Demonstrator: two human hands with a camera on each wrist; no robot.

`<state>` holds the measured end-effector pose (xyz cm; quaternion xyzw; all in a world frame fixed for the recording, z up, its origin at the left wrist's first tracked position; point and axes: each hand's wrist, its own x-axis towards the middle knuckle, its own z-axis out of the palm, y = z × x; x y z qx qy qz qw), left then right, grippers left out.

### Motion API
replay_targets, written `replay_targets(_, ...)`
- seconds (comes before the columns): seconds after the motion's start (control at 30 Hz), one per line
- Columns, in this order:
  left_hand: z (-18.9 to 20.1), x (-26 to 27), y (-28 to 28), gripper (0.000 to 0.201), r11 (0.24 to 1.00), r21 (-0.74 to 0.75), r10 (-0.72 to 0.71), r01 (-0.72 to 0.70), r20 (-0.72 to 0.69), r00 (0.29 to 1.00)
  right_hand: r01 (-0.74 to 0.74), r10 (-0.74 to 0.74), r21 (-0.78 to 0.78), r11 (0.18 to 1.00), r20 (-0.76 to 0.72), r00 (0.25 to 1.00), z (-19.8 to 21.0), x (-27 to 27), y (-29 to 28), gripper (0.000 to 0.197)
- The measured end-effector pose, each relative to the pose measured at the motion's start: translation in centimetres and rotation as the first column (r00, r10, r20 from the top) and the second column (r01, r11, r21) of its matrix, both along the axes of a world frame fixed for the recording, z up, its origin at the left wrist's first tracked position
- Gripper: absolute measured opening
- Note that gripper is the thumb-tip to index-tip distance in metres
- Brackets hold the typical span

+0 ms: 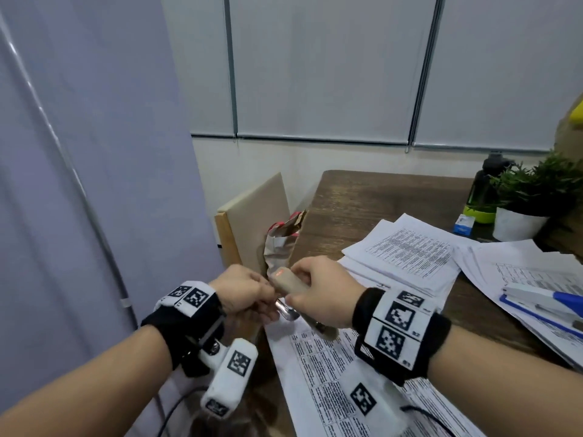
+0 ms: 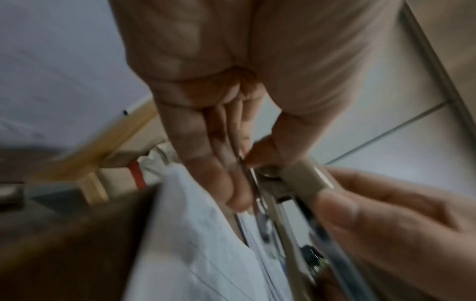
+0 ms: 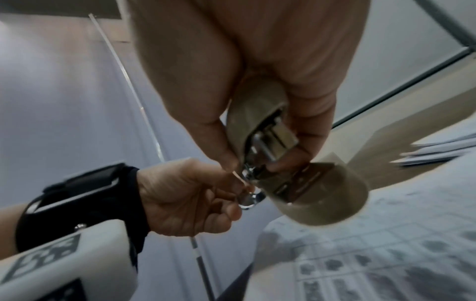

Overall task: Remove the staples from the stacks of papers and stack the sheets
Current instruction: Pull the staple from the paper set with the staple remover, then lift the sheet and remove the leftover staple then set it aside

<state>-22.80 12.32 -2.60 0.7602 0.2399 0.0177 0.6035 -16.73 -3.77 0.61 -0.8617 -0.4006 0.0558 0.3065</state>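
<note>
My right hand [image 1: 307, 287] grips a beige stapler [image 1: 288, 282] just above the table's left edge, thumb under it and fingers over the top. In the right wrist view the stapler [image 3: 257, 126] hangs open, its base [image 3: 322, 199] swung down. My left hand [image 1: 268, 294] meets it from the left, thumb and fingers pinching at its metal front tip [image 3: 249, 200]. Whether a staple sits in that pinch is too small to tell. Printed sheets [image 1: 331, 373] lie on the table under both hands. A second spread of sheets [image 1: 407, 257] lies further back.
More papers [image 1: 520, 279] lie at the right with a blue and grey stapler [image 1: 552, 301] on them. A potted plant [image 1: 520, 222] and a dark bottle [image 1: 485, 184] stand at the back right. A crumpled paper bag [image 1: 280, 244] and a leaning board [image 1: 252, 222] sit off the wooden table's [image 1: 362, 197] left edge.
</note>
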Motion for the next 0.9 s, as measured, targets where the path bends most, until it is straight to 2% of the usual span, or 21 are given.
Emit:
replay_targets(0.07, -0.7, -1.3, 1.4, 0.009, 0.996, -0.009, 0.094, -0.094, 0.004, 0.996, -0.038, 0.039, -0.078, 0.996, 0.013, 0.999, 0.0, -1.2, 1.8, 0.022)
replay_targets(0.17, -2.1, -3.1, 4.0, 0.017, 0.98, 0.022, 0.199, -0.199, 0.002, 0.98, -0.087, 0.089, -0.171, 0.982, 0.007, 0.996, -0.4, -2.5, 3.4, 0.025)
replay_targets(0.27, -4.2, -4.3, 7.1, 0.017, 0.953, 0.193, 0.246, -0.233, -0.047, 0.968, -0.091, 0.088, -0.189, 0.978, -0.024, 0.996, -0.3, -2.7, 3.2, 0.02)
replay_targets(0.33, -5.2, -4.5, 8.2, 0.011, 0.905, 0.402, 0.198, -0.137, -0.113, 0.974, -0.068, 0.066, -0.187, 0.98, -0.018, 0.998, -0.1, -2.0, 1.8, 0.02)
replay_targets(0.4, -5.5, -4.1, 8.4, 0.021, 0.811, 0.586, 0.138, 0.009, -0.205, 0.969, -0.024, 0.027, -0.206, 0.978, 0.009, 1.0, 0.1, -0.7, -0.3, 0.022)
replay_targets(0.47, -5.3, -3.0, 8.0, 0.026, 0.723, 0.684, 0.08, 0.104, -0.232, 0.969, 0.041, -0.035, -0.23, 0.972, 0.028, 0.999, 0.5, 0.7, -3.1, 0.019)
replay_targets(0.53, -4.4, -1.5, 6.7, 0.028, 0.676, 0.72, -0.012, 0.157, -0.202, 0.979, 0.141, -0.139, -0.228, 0.964, 0.025, 0.99, 1.0, 2.5, -6.7, 0.027)
replay_targets(0.6, -3.2, 0.3, 4.8, 0.028, 0.65, 0.716, -0.167, 0.255, -0.192, 0.967, 0.256, -0.251, -0.209, 0.944, 0.05, 0.967, 1.2, 4.5, -10.4, 0.04)
replay_targets(0.63, -2.5, 1.2, 3.6, 0.03, 0.622, 0.706, -0.249, 0.339, -0.233, 0.94, 0.31, -0.303, -0.215, 0.926, 0.063, 0.951, 1.0, 5.5, -12.3, 0.045)
replay_targets(0.7, -1.7, 3.1, 1.2, 0.043, 0.506, 0.697, -0.34, 0.507, -0.379, 0.861, 0.403, -0.399, -0.266, 0.876, 0.072, 0.914, 0.4, 7.3, -15.8, 0.043)
replay_targets(0.8, -1.2, 5.6, -1.3, 0.062, 0.35, 0.706, -0.285, 0.616, -0.546, 0.788, 0.508, -0.533, -0.373, 0.776, 0.043, 0.845, -0.8, 9.1, -19.7, 0.036)
replay_targets(0.9, -0.8, 7.1, -3.2, 0.059, 0.308, 0.705, -0.221, 0.639, -0.6, 0.769, 0.576, -0.621, -0.408, 0.708, 0.028, 0.783, -1.7, 11.0, -21.2, 0.039)
